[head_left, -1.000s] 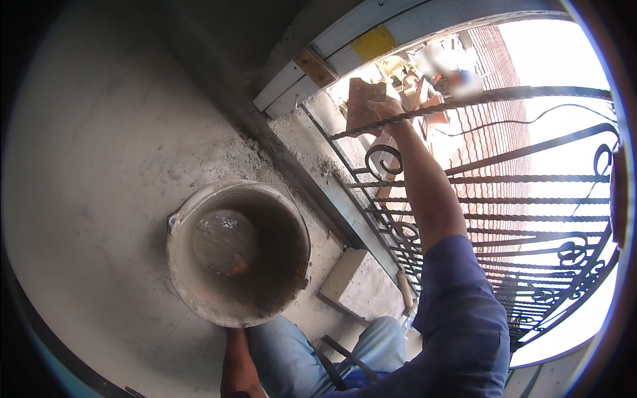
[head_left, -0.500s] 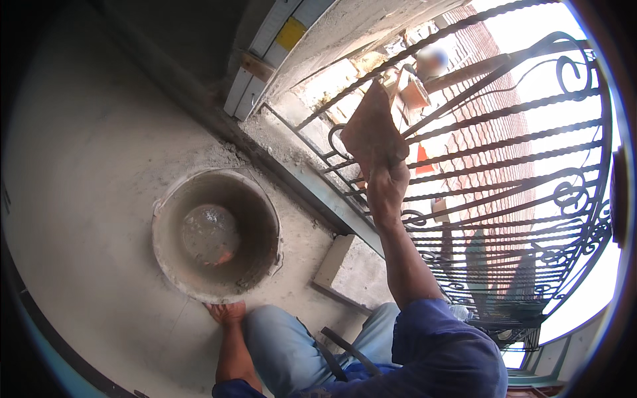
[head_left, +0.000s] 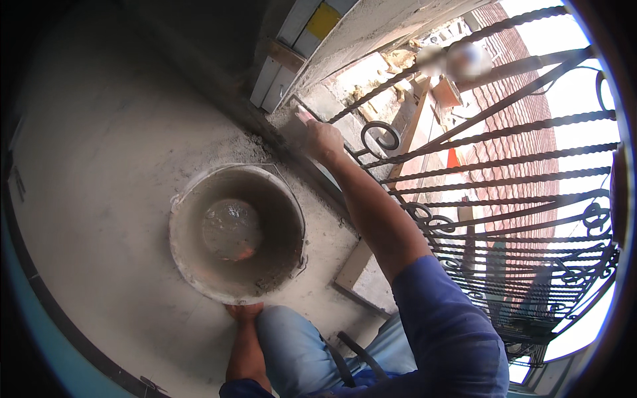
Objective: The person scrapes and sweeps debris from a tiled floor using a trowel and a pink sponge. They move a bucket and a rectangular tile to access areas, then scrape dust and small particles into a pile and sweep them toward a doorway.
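Note:
A mortar-crusted bucket (head_left: 182,249) stands on the floor in front of me, with a little wet grey material and a reddish bit at its bottom. My left hand (head_left: 245,310) holds its near side below the rim, its fingers partly hidden there. Out ahead, my right hand (head_left: 325,140) is closed at the base of the railing. It grips a trowel (head_left: 292,134), whose blade is smeared by motion and hard to make out against the grey ledge.
A dark wrought-iron railing (head_left: 504,129) with twisted bars runs along the right. Beside my knee lies a pale block (head_left: 368,282). White boards with a yellow patch (head_left: 323,22) stand by the far wall. Beyond the railing are rubble, planks and a red tiled roof (head_left: 511,99).
My right hand has swung left and down with the trowel, from over the railing to the ledge at its base. My left hand stays at the bucket; the view has shifted slightly.

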`<control>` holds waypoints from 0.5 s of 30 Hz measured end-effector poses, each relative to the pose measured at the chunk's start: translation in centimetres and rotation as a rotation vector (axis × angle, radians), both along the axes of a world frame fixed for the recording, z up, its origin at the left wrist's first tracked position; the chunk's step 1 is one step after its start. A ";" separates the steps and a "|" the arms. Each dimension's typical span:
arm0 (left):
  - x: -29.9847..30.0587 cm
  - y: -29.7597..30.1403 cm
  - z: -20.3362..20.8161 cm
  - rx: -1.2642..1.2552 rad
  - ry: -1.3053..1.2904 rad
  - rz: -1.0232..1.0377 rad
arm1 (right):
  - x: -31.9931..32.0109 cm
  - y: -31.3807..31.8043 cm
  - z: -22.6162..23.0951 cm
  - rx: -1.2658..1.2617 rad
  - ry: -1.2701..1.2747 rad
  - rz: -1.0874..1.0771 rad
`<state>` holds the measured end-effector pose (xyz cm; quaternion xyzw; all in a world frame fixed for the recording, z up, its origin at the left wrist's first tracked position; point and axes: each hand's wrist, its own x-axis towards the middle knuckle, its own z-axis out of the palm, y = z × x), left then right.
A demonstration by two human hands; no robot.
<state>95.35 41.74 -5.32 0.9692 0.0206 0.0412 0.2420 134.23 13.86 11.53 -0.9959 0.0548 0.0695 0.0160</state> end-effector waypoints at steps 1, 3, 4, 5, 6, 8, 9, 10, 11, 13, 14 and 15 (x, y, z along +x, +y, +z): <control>-0.3 0.1 -0.4 -0.016 -0.002 0.004 | -0.4 0.7 0.1 -0.025 -0.001 0.029; -0.7 0.1 -1.1 -0.078 -0.066 0.023 | -1.5 1.9 0.9 0.073 0.137 0.118; -0.8 0.0 -1.5 -0.046 0.097 0.020 | -1.8 2.2 1.4 0.123 0.141 0.187; -0.9 0.0 -1.7 -0.036 0.207 0.015 | -2.3 2.3 2.0 0.166 0.180 0.311; -0.8 0.1 -1.8 -0.034 0.287 0.010 | -2.3 2.3 2.7 0.124 0.112 0.216; -0.7 0.2 -1.6 -0.033 0.293 0.002 | -1.8 2.2 4.0 0.106 0.168 0.107; -0.7 0.2 -1.3 -0.052 0.316 0.004 | -0.9 2.3 4.4 0.044 0.075 0.026; -0.5 0.2 -0.9 0.014 0.228 -0.020 | -0.6 2.6 4.6 0.008 -0.045 0.014; -0.3 0.1 -0.4 0.063 0.170 -0.047 | -0.2 3.1 4.6 0.033 0.068 0.063; 0.3 -0.1 0.4 0.113 0.070 -0.072 | -0.2 4.3 4.2 0.034 0.151 0.186; 0.6 -0.1 0.8 0.118 0.036 -0.069 | -0.6 5.0 3.9 0.038 0.259 0.288; 0.8 -0.1 1.1 0.121 0.010 -0.058 | -1.3 5.3 3.6 0.093 0.269 0.428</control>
